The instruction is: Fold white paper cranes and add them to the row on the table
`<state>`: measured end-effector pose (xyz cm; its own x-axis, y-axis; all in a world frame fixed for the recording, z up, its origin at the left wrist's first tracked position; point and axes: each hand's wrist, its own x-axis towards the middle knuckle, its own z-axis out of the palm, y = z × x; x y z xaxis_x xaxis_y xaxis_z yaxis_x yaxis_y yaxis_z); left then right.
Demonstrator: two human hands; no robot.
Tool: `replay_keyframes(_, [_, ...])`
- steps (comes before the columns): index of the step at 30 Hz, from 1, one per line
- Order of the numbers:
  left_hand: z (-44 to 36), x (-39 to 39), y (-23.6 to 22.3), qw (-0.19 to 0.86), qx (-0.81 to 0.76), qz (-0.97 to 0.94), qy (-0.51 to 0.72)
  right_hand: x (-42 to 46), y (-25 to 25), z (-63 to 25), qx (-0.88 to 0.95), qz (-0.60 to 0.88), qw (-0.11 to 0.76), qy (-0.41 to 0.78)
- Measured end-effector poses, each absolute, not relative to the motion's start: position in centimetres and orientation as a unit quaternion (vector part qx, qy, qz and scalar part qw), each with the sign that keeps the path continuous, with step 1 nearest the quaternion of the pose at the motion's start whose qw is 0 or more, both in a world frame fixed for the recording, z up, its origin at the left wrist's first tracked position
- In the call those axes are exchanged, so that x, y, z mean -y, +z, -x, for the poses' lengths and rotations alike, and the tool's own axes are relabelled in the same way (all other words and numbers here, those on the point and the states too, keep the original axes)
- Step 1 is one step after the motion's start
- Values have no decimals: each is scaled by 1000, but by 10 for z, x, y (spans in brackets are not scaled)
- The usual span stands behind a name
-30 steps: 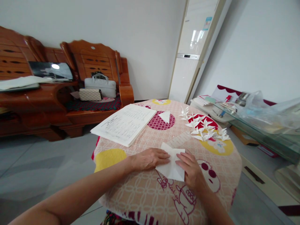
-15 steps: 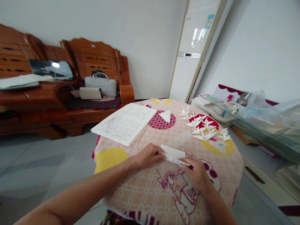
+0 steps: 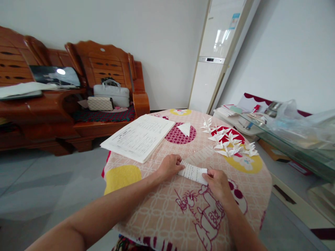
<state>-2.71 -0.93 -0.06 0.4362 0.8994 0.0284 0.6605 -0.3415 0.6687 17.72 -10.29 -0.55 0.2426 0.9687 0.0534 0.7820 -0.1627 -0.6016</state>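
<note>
A small folded strip of printed paper (image 3: 193, 172) lies low over the cloth-covered round table, its lines of text facing up. At its left end, the thumb and fingers of my left hand (image 3: 170, 165) are closed on the edge. My right hand (image 3: 216, 179) pinches the right end in the same way. Just beyond the strip is a ruler-like, see-through piece (image 3: 201, 155) on the cloth, partly hard to make out. Farther back lies a white folded paper triangle (image 3: 185, 129). Several white origami cranes (image 3: 227, 141) are grouped at the right.
A stack of printed sheets (image 3: 138, 136) sits on the table's left side. The patterned tablecloth (image 3: 157, 205) covers the round top. To the right is a glass shelf (image 3: 290, 146) with plastic bags (image 3: 285, 115). Wooden chairs (image 3: 110, 69) with bags stand behind, left.
The raised blank flap of the paper has come down, and the printed side now faces up. Both hands have shifted slightly away from me, still holding the ends.
</note>
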Motion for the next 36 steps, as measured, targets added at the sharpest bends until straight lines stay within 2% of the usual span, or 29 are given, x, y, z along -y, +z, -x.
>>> replay_keyframes(11, [30,14,-7,268,-485,-801,227,102,-4,-175,568,784,198,153])
replay_keyframes(36, [29,11,-4,283,-495,-794,211,100,-5,-178,556,797,183,145])
